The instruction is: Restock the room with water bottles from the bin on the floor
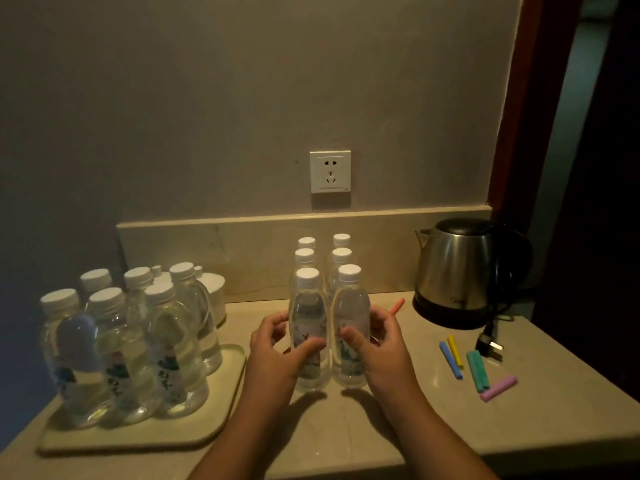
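Bottles (121,344) of water stand packed on a tray (145,434) at the left of the desk (346,434); at centre six more form two rows running back to the wall. The left hand (277,348) grips the front-left bottle (309,330) and the right hand (377,344) the front-right bottle (350,327), apparently squaring the rows. Right of them lie coloured sticks (478,368) and a kettle (457,271); the bin is out of view, so the next move probably means letting go and reaching down for it.
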Available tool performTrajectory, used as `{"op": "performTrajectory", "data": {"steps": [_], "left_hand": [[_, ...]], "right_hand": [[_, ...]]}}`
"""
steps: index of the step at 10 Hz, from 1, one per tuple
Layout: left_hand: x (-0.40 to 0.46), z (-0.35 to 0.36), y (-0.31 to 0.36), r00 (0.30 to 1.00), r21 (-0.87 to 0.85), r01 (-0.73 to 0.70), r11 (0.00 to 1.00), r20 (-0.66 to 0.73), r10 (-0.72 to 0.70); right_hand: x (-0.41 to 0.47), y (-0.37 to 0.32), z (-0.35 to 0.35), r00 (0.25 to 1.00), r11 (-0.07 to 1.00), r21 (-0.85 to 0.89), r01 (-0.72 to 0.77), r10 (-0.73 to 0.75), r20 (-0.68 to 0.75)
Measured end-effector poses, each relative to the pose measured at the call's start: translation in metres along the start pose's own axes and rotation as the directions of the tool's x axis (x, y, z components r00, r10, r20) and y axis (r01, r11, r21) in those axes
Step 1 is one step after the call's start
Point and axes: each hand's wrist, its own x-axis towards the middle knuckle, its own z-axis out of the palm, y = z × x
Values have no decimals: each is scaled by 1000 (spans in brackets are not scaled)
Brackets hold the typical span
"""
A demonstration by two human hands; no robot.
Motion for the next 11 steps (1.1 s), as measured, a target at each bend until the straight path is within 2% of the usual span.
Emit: {"op": "performTrajectory", "data": {"steps": [1,2,3,4,8,11], "left_hand": [[3,-4,-9,998,98,47,994,40,-51],[3,-1,-13,972,93,120,988,190,-136],[2,7,-15,955,170,73,983,271,-118],[5,9,-17,954,212,49,976,278,-108],[6,10,-23,971,310,11,951,222,-84],[-4,6,-13,972,213,45,976,218,-92]], "right_hand": [[-1,2,2,999,1000,-20,-18,17,-48],[0,9,1,996,994,-83,-76,71,-58],[0,12,4,991,986,-111,-122,127,41],[1,13,8,987,990,-97,-104,115,112],[3,20,9,991,989,-105,-109,116,70],[-3,12,12,991,985,-134,-105,115,66]]}}
